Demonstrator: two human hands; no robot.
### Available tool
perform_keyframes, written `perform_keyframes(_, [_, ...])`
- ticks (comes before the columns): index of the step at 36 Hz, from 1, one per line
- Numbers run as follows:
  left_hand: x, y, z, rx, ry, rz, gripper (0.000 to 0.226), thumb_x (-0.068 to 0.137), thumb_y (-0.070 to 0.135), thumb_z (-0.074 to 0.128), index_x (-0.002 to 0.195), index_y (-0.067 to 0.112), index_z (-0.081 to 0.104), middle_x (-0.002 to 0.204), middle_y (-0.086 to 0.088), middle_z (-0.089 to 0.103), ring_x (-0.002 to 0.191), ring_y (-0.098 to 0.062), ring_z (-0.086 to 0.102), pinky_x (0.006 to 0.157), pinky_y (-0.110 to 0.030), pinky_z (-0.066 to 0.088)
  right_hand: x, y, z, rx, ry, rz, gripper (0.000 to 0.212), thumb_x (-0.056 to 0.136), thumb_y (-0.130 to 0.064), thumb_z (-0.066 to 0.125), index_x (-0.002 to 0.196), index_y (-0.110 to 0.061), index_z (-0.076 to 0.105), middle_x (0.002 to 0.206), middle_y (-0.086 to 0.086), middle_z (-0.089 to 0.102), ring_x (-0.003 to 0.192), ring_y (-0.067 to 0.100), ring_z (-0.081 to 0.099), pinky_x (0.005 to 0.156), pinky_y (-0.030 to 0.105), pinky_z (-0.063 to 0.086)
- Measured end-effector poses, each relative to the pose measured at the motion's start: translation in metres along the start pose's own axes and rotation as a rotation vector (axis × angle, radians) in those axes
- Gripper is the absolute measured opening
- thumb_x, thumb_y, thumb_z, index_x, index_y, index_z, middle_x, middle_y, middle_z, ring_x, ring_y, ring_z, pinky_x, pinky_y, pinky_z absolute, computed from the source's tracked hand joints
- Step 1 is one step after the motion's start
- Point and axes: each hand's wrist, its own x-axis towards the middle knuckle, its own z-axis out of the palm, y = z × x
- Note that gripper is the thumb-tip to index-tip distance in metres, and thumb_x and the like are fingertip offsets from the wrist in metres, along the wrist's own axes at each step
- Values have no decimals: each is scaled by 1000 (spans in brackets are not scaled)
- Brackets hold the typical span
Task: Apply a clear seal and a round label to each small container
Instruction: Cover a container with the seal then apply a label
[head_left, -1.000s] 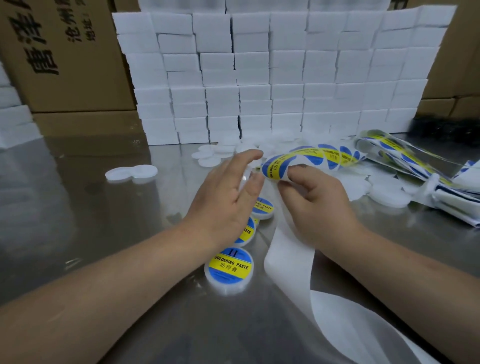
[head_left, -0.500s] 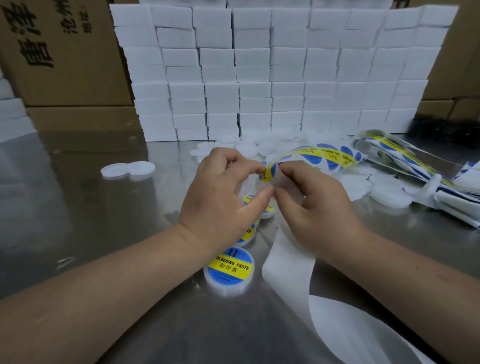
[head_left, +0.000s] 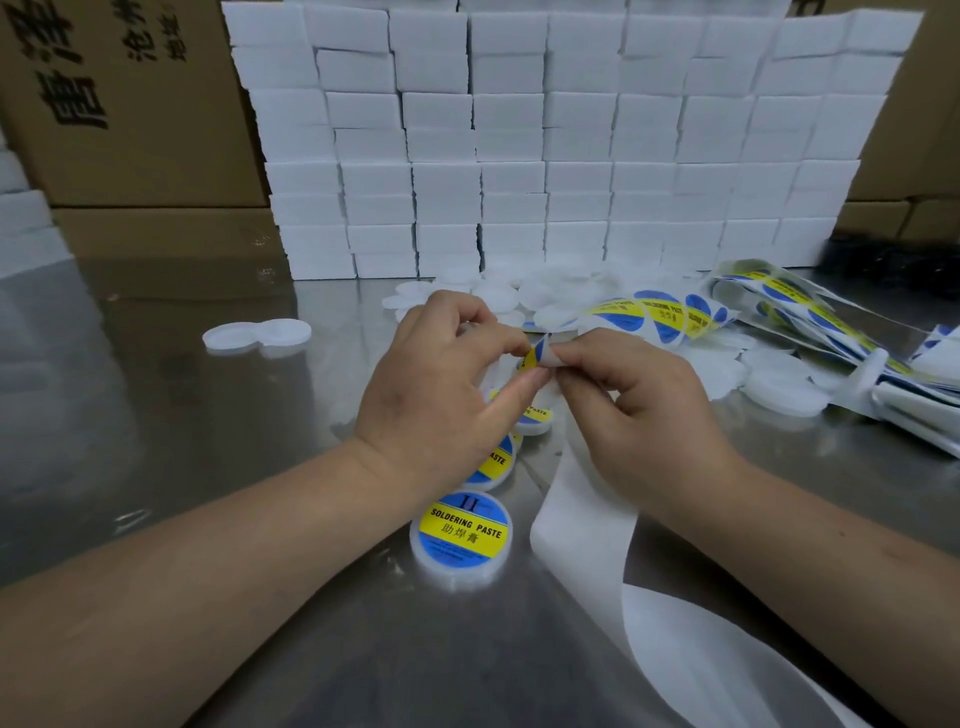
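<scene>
Label (head_left: 535, 356) pinched at its edge by your left hand (head_left: 441, 395); right hand (head_left: 639, 415) grips backing strip (head_left: 582, 519); both just over container row (head_left: 491, 465), left nearer.

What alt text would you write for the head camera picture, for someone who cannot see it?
Two bare hands meet above a steel table: the left hand pinches a round blue-and-yellow label on a label strip gripped by the right hand. Labelled soldering paste containers lie below; white boxes are stacked behind.
</scene>
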Motion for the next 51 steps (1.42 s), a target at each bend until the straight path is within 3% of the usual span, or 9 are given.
perform_keyframes(3, [3,-3,1,-103,-23,-146,17,81,37,61,86,23,69,91,9,44,89,-9,49,78,-15,35,0,0,0,-31,-14,88,33,81,-15,44,101,-11,70,82,-5,64,78,6,54,71,23,42])
perform_keyframes(6, [12,-11,3,-178,16,-402,13,82,40,56,70,39,53,86,15,43,78,11,44,64,-2,29,0,3,-1,12,3,162,24,86,-12,50,103,-21,64,75,-17,60,75,5,54,70,26,42])
perform_keyframes(11, [18,-28,2,-202,85,-585,18,88,38,52,70,34,50,102,2,54,83,-9,44,72,-22,31,-2,6,-1,-27,-6,197,47,85,-7,50,122,-35,44,78,-22,54,65,1,52,66,31,44])
perform_keyframes(15, [18,-34,3,-230,88,-623,17,88,38,52,72,32,52,103,-4,57,82,-13,49,73,-26,35,-1,3,-1,-64,71,179,64,80,-1,49,134,-34,36,102,-26,45,62,-1,47,62,24,38])
perform_keyframes(22, [12,-25,6,-197,79,-499,19,83,38,57,67,36,49,82,13,44,73,20,43,59,-9,31,6,-18,-9,-272,166,82,65,73,10,49,128,-26,51,150,-3,24,58,25,55,54,39,50])
perform_keyframes(27, [9,-22,5,-185,48,-450,18,83,38,56,67,38,48,81,14,43,73,22,41,60,2,29,8,-22,-12,-397,142,-210,49,60,14,50,97,-10,71,137,8,42,62,25,65,36,34,45])
perform_keyframes(33, [7,-15,4,-223,28,-388,16,82,38,53,67,40,47,84,17,44,78,23,41,63,3,29,9,-20,-14,-408,69,-305,33,66,0,42,73,-9,73,113,12,67,63,31,66,44,32,50])
perform_keyframes(45, [5,-14,4,-233,37,-314,25,90,31,51,68,40,44,83,18,43,80,23,41,66,3,28,9,-13,-11,-422,100,-316,32,70,1,42,72,-8,73,85,12,69,60,32,62,42,33,48])
perform_keyframes(51, [6,-17,3,-225,32,-294,23,89,45,36,79,30,51,79,13,41,78,15,43,65,-1,29,9,-12,-11,-474,62,-182,32,69,4,42,77,-7,72,86,14,66,58,32,60,48,25,32])
